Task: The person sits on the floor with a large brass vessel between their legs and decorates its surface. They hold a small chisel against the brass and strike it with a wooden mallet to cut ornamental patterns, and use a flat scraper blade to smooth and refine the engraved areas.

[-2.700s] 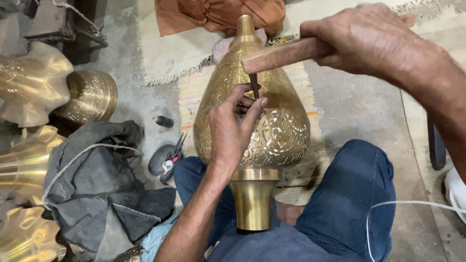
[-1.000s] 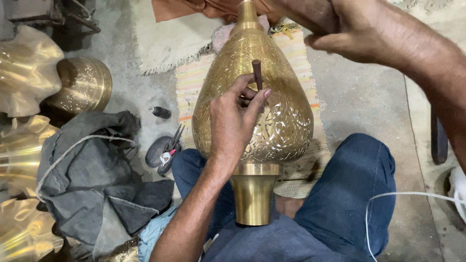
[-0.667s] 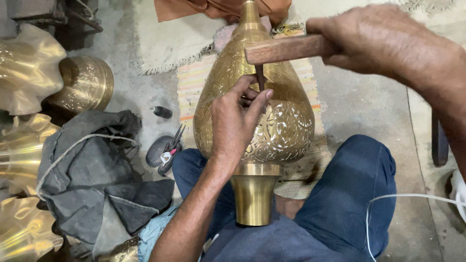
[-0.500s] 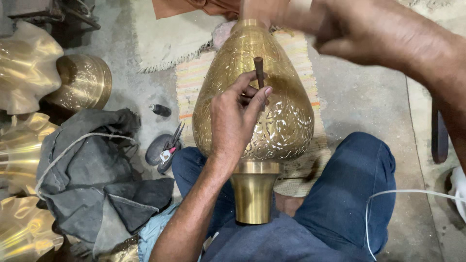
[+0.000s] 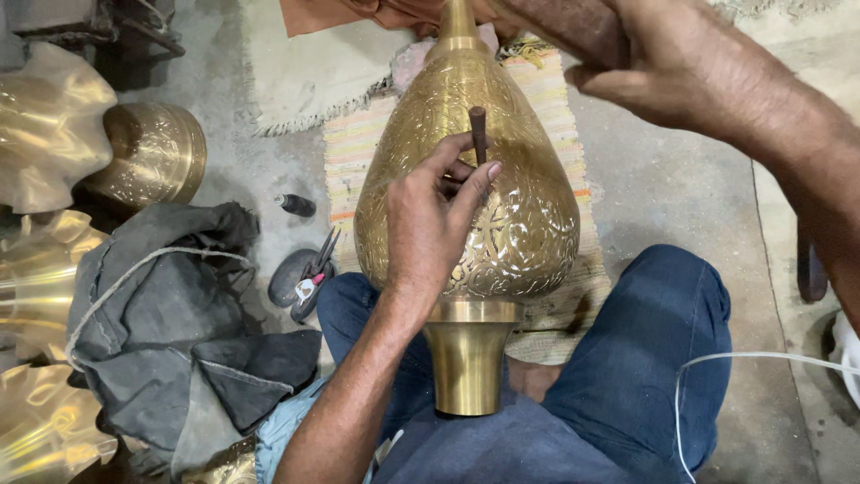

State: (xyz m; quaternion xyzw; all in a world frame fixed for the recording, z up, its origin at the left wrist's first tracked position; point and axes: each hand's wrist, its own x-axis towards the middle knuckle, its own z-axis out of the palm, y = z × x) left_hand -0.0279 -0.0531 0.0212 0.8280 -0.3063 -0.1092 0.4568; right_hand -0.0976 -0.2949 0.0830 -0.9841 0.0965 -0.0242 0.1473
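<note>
A large engraved brass vase (image 5: pixel 520 224) lies between my knees, its neck toward me and its pointed tip away. My left hand (image 5: pixel 430 224) rests on the vase's side and pinches a short dark metal punch (image 5: pixel 478 134), held upright against the brass. My right hand (image 5: pixel 681 63) is raised above and to the right of the punch, gripping a wooden mallet (image 5: pixel 573 27) whose head is partly cut off by the top edge of the view.
A striped mat (image 5: pixel 555 99) lies under the vase. At the left are a dark grey cloth with cord (image 5: pixel 170 323), several fluted brass pieces (image 5: pixel 45 125), an engraved brass bowl (image 5: pixel 152 157), pliers on a stone (image 5: pixel 309 273) and a small dark cylinder (image 5: pixel 294 204). A white cable (image 5: pixel 761 358) crosses my right leg.
The mallet came down on the punch and went up again more than once; now it is raised high again. My left hand and the punch have stayed in place on the vase.
</note>
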